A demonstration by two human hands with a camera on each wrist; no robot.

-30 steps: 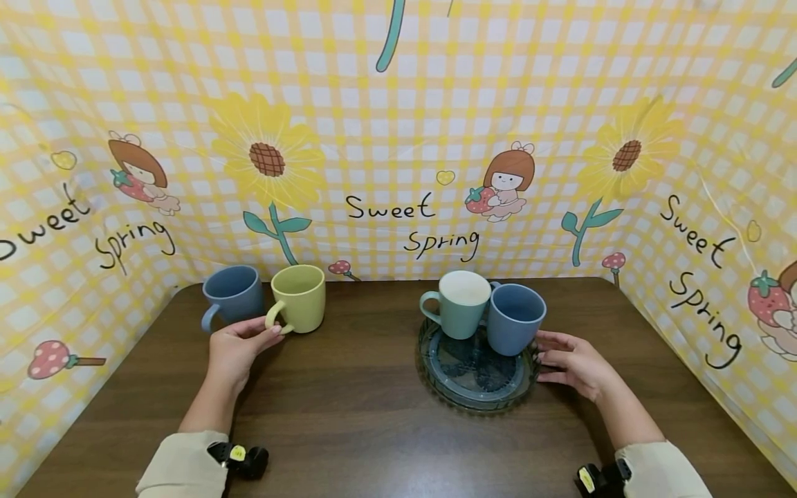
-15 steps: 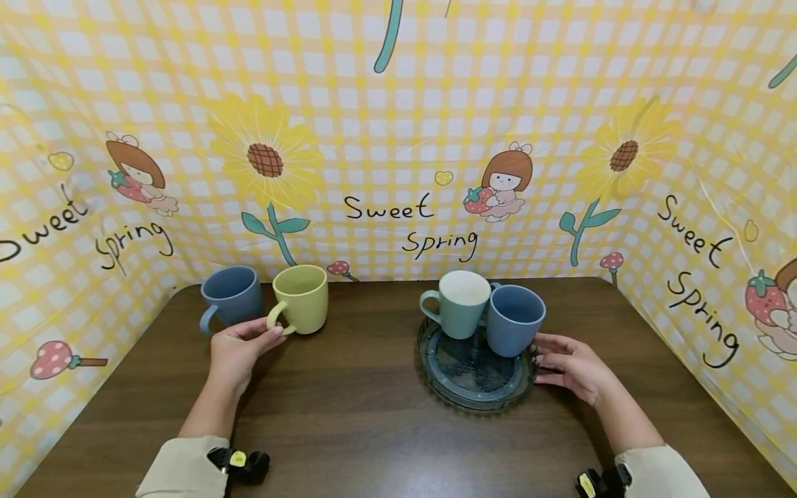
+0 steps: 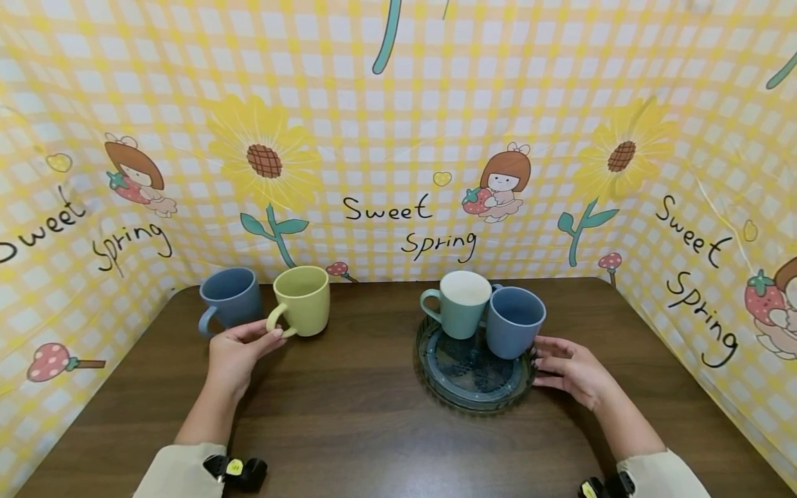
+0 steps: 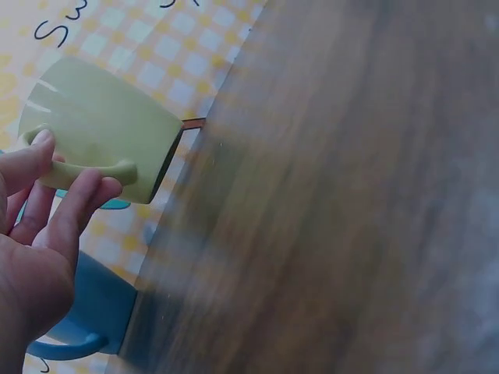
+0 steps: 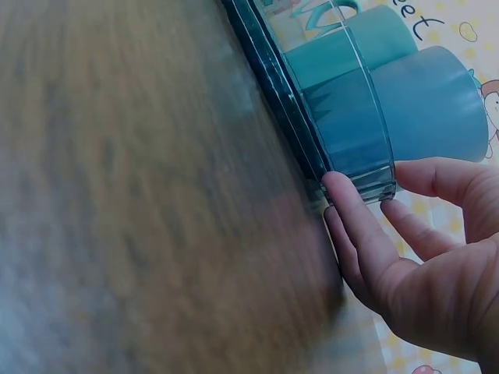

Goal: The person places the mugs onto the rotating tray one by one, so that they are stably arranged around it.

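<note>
My left hand (image 3: pixel 235 356) pinches the handle of a yellow-green mug (image 3: pixel 308 301) between thumb and fingers. In the left wrist view the mug (image 4: pixel 101 128) is tilted by the camera angle; its base seems just off the tabletop. Just left of it stands a blue mug (image 3: pixel 233 294). At the right, my right hand (image 3: pixel 575 370) holds the edge of a round dark glass tray (image 3: pixel 476 401), fingertips spread from its rim to its base in the right wrist view. On the tray's far side stand a teal mug (image 3: pixel 459 315) with a white inside and a second blue mug (image 3: pixel 512 328).
The brown wooden table (image 3: pixel 349 429) runs up to a yellow checked cloth (image 3: pixel 373 138) hung behind and at both sides. Bare tabletop lies between the yellow-green mug and the tray. The tray's near half shows its patterned bottom.
The yellow-green mug has shifted very slightly right and towards me in my left hand. The right hand stays at the tray's edge; the view has drifted slightly.
</note>
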